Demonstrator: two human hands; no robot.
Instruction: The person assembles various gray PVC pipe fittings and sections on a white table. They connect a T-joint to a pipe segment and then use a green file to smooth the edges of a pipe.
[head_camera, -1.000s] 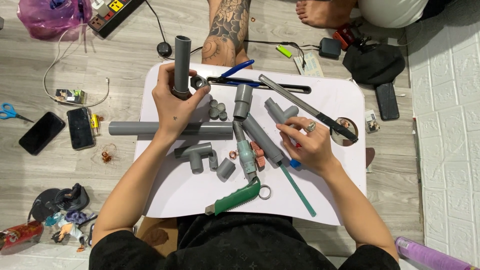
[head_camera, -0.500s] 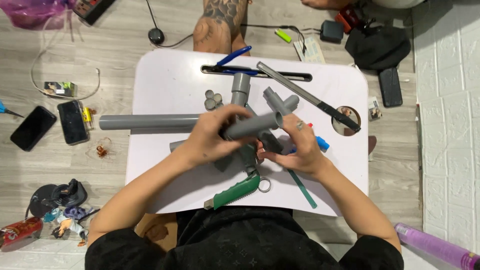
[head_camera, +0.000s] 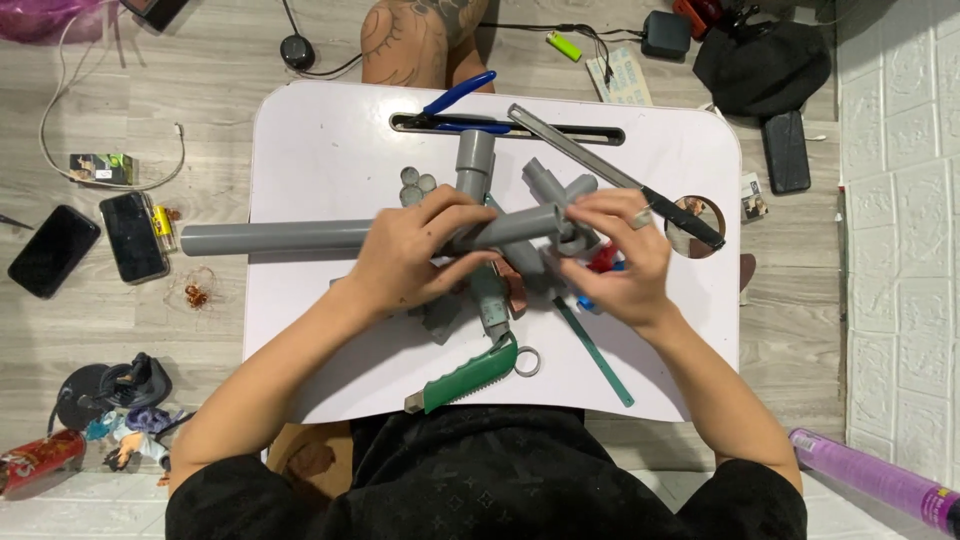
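Note:
My left hand grips a short grey pipe held level over the middle of a small white table. At the pipe's right end my right hand holds a grey pipe fitting; the two pieces touch. Under the hands lie more grey fittings, and a long grey pipe sticks out to the left across the table. A green-handled folding saw rests near the table's front edge.
Blue-handled pliers and a black-handled blade lie at the table's back. A thin green saw blade lies front right. Two phones and small clutter sit on the wooden floor left. Another person's tattooed leg is beyond the table.
My left hand has brought the short pipe from upright at the left down to level at the centre. My right hand has lifted a fitting against its right end.

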